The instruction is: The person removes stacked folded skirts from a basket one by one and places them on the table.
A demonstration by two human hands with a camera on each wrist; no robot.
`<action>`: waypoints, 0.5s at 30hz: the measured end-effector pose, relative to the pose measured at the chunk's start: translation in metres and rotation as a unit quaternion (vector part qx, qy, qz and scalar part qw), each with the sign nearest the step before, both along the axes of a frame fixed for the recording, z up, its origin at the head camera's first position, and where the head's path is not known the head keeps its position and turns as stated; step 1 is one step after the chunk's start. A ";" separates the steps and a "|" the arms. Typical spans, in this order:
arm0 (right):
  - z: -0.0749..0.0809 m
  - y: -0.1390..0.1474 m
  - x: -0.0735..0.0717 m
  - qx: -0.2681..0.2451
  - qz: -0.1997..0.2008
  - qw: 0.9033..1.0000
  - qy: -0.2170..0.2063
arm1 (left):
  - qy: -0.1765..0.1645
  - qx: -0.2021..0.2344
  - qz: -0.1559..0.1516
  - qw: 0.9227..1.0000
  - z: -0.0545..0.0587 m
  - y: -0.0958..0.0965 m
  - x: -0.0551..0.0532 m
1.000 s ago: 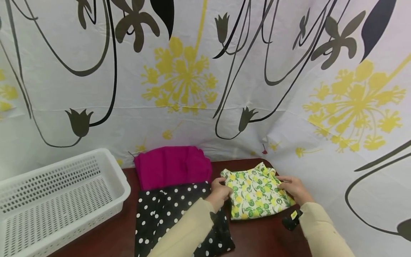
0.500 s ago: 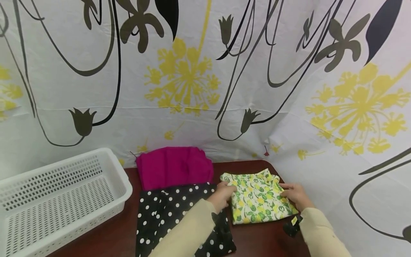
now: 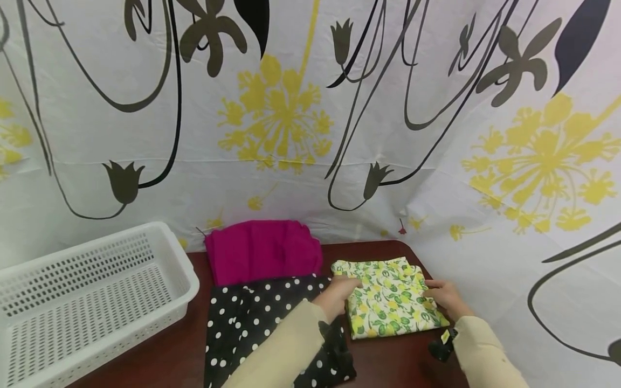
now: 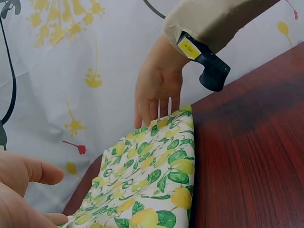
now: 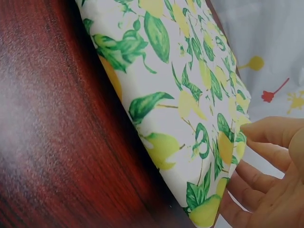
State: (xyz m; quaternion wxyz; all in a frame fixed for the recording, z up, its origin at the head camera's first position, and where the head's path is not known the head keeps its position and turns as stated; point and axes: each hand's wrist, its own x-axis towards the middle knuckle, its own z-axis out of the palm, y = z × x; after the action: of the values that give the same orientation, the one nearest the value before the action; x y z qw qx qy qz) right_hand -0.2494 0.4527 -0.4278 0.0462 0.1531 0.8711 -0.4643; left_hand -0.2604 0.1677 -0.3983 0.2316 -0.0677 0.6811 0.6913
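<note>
A folded lemon-print cloth [image 3: 388, 299], white with yellow fruit and green leaves, lies flat at the table's right side. My left hand [image 3: 337, 295] is at its left edge; in the left wrist view the thumb and fingers of that left hand [image 4: 23, 190] are spread apart with nothing between them. At the opposite edge is my right hand [image 3: 446, 297], its fingers fairly straight. The right wrist view has the right thumb [image 5: 266, 130] right at the cloth's folded edge, the other fingers lower along the side.
Left of the lemon cloth lies a folded black polka-dot cloth [image 3: 262, 318], partly under my left forearm. Behind it is a folded magenta cloth [image 3: 264, 253]. A white perforated basket [image 3: 186, 293] stands at the left on the dark red table [image 3: 388, 361]. A patterned curtain [image 3: 291, 199] hangs behind.
The lemon cloth has come slightly nearer and down onto the table, its top edge now flatter. Both hands moved with it, and the left fingers have loosened from its edge.
</note>
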 end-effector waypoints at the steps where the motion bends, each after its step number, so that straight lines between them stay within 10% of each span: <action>1: 0.001 -0.001 0.001 0.005 -0.001 1.000 -0.004 | -0.001 -0.005 -0.001 1.000 0.001 -0.001 0.000; 15: 0.021 -0.015 0.007 0.026 0.036 0.999 -0.018 | -0.013 0.013 -0.026 0.999 0.015 -0.025 0.002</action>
State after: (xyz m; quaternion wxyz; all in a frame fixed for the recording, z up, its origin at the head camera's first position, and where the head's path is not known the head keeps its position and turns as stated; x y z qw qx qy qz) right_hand -0.2428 0.4378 -0.4071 0.0750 0.1314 0.8867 -0.4370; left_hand -0.2581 0.1428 -0.3828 0.2592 -0.0562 0.6704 0.6929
